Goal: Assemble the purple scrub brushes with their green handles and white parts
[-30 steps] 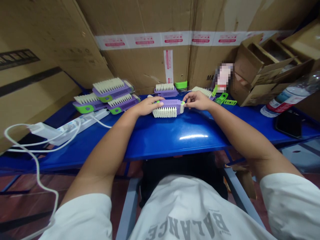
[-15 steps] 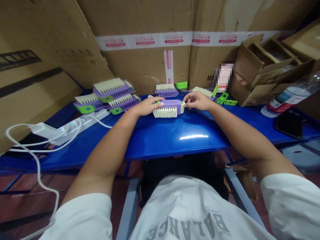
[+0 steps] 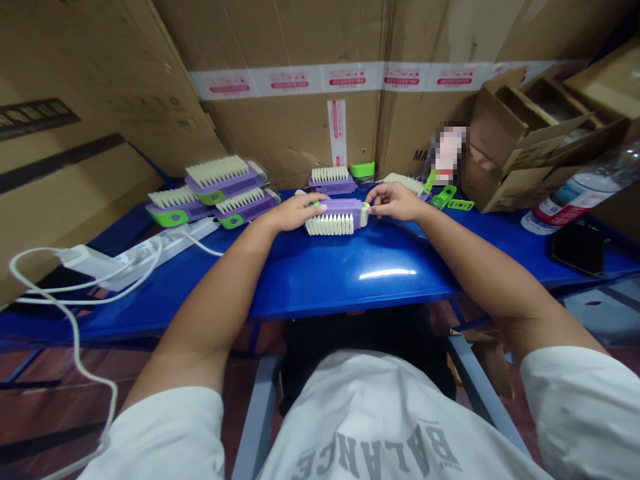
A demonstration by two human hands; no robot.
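A purple scrub brush (image 3: 330,225) with rows of white bristles lies on its side above the blue table, bristles facing me. My left hand (image 3: 295,212) is closed around its left end, thumb along the purple body. At the other end, the fingertips of my right hand (image 3: 396,201) pinch a small white and green end piece (image 3: 365,217); whether that piece is fixed to the brush I cannot tell. Just behind stands another purple brush (image 3: 330,176), beside a green cap (image 3: 363,170). A further brush (image 3: 406,184) is partly hidden behind my right hand.
On the left are several stacked brushes (image 3: 223,180) and a white power strip (image 3: 165,250) with cables. Green plastic parts (image 3: 444,197) lie at right, near open cardboard boxes (image 3: 520,127), a plastic bottle (image 3: 570,200) and a black phone (image 3: 579,250). Large cartons (image 3: 290,40) wall the back.
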